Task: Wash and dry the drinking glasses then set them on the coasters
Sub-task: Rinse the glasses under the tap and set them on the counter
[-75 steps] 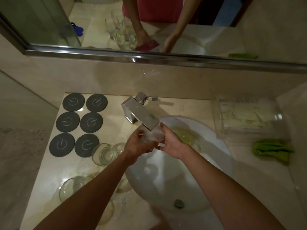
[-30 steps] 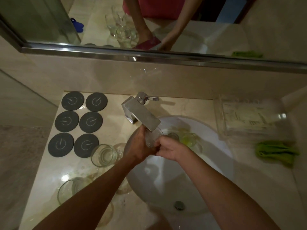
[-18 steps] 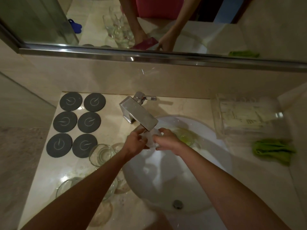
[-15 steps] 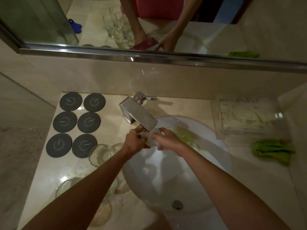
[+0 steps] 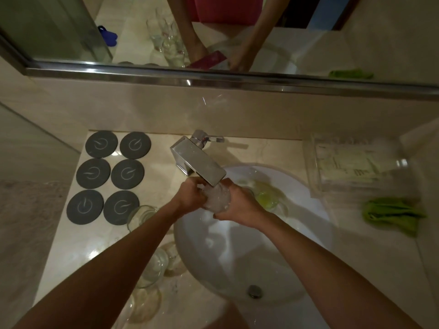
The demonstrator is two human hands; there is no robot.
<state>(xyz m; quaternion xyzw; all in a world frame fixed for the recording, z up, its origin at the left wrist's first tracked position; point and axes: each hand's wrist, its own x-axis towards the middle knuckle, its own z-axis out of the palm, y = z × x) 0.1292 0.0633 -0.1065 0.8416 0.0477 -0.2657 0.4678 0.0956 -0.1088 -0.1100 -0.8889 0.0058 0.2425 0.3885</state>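
1. While water runs from the faucet (image 5: pixel 199 162), you hold a drinking glass (image 5: pixel 217 198) under it, over the sink (image 5: pixel 306 193).
2. Your left hand (image 5: pixel 190 195) and right hand (image 5: pixel 240 205) both wrap around it.
3. Six coasters (image 5: pixel 110 174) lie left of the faucet.
4. More glasses (image 5: pixel 140 216) stand just beside the sink.

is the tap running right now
On. White frothy water fills the glass held under the faucet spout by the left hand and right hand.

No legible txt; coasters (image 5: pixel 110 175) bear a white power-type symbol.
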